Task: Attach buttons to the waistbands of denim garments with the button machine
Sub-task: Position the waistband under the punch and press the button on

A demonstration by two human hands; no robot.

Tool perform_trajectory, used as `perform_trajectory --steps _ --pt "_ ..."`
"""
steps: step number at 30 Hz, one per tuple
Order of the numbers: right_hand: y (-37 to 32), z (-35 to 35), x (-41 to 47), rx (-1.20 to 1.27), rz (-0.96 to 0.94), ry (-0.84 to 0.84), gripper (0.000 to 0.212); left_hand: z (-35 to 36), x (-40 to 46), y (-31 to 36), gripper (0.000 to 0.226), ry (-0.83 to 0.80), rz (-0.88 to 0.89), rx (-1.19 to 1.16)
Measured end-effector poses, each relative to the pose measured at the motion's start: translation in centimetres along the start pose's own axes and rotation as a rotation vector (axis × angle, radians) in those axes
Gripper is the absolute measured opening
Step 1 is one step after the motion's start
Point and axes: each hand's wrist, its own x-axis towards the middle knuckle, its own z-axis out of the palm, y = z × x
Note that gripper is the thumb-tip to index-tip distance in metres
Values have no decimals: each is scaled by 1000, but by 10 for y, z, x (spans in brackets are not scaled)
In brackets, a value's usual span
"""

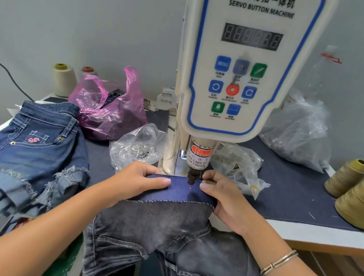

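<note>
A white servo button machine [248,60] stands at the table's centre, its dark punch head [192,174] pointing down. The waistband [183,190] of a grey denim garment [169,236] lies under that head, with a red laser dot on the blue inner side. My left hand [140,178] grips the waistband left of the punch, thumb on top. My right hand [219,194] pinches the waistband's right end, fingers close beside the punch. The rest of the garment hangs off the table's front edge toward me.
A stack of blue denim shorts [34,152] lies at the left. A clear bag of metal buttons [137,148], a pink plastic bag [110,109] and more clear bags [301,131] surround the machine. Thread cones [355,192] stand at the right edge, others [64,79] at the back left.
</note>
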Motion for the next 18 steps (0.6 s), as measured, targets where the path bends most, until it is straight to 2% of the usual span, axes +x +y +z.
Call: perform_trajectory --steps 4,9,10,13,14,16,18 --pt "6 -5 6 37 -81 -42 17 -3 4 -7 32 10 -24 -6" --pt "12 -10 11 -153 -227 26 20 -2 4 -10 30 17 -20 -20" --pt "14 -10 12 -155 -236 28 20 -2 4 -9 29 28 19 107" --pt "18 -10 13 -157 -265 26 20 0 6 -1 25 103 163 816" --pt "19 -9 15 -158 -276 26 19 3 5 6 21 152 204 922" --pt "22 -7 16 -141 -287 34 23 15 4 18 14 189 225 825" --pt "24 -5 17 -75 -276 37 28 27 5 19 24 204 173 624"
